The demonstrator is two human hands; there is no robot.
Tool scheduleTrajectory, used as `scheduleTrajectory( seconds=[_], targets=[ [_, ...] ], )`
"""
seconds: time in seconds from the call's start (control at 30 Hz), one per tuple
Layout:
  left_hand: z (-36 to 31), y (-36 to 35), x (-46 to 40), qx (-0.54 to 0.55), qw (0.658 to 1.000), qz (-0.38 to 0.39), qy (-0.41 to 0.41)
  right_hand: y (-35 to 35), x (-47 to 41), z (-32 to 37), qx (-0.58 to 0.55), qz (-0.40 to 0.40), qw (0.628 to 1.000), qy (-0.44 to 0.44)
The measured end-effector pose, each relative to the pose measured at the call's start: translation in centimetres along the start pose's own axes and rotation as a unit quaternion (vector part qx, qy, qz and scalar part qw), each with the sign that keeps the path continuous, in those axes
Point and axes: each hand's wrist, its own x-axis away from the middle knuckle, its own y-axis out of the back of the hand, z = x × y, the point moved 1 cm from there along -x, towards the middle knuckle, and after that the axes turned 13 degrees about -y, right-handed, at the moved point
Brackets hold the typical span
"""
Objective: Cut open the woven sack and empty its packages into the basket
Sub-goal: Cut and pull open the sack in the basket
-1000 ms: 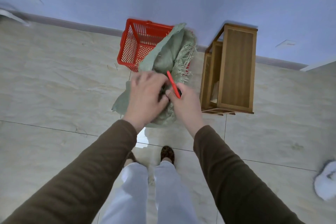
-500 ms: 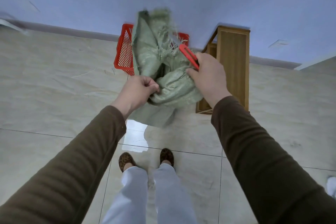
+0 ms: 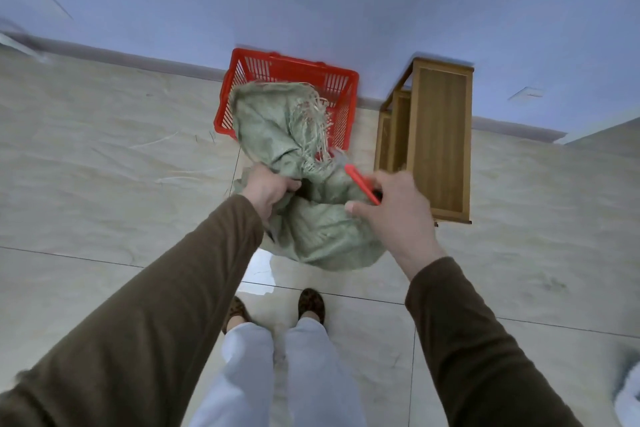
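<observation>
A crumpled green woven sack (image 3: 311, 218) hangs in front of me, its frayed cut end (image 3: 311, 121) drooping over the near rim of a red plastic basket (image 3: 294, 69) that stands against the wall. My left hand (image 3: 268, 189) grips a fold of the sack on its left side. My right hand (image 3: 394, 208) holds a red utility knife (image 3: 362, 184) and also has its thumb against the sack's right side. I see no packages; the basket's inside is mostly hidden by the sack.
A wooden stool or small shelf (image 3: 436, 139) stands right of the basket against the blue wall. My feet (image 3: 277, 308) stand on pale floor tiles just behind the sack. A white object (image 3: 628, 392) lies at the far right edge.
The sack was lifted high half a second ago and has now dropped lower, its frayed end falling onto the basket's rim. Both hands came down with it and moved apart.
</observation>
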Motion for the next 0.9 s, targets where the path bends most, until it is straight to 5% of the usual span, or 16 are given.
scheduleTrajectory(
  seconds=[0.07, 0.27, 0.4, 0.7, 0.8, 0.9],
  targets=[
    [0.8, -0.7, 0.3, 0.084, 0.996, 0.013, 0.026, -0.3, -0.4, 1.6, -0.069, -0.09, 0.992, 0.056],
    [1.7, -0.5, 2.4, 0.167, 0.98, 0.104, 0.02, -6.5, -3.9, 4.7, -0.154, 0.063, 0.986, -0.032],
    [2.7, 1.0, 3.2, 0.228, 0.958, 0.168, 0.046, -8.0, -5.0, 3.1, -0.17, 0.013, 0.984, -0.052],
    [-3.3, 1.1, 4.5, 0.358, 0.925, -0.014, -0.13, -1.7, -4.5, 9.6, -0.294, -0.067, 0.936, 0.181],
    [-4.4, 0.9, 4.5, 0.364, 0.931, -0.01, -0.024, -1.4, -4.7, 9.9, -0.285, -0.021, 0.942, 0.175],
    [-4.2, 0.8, 4.4, 0.339, 0.931, 0.113, 0.067, -2.5, -5.0, 8.4, -0.249, 0.026, 0.958, 0.141]
  ],
)
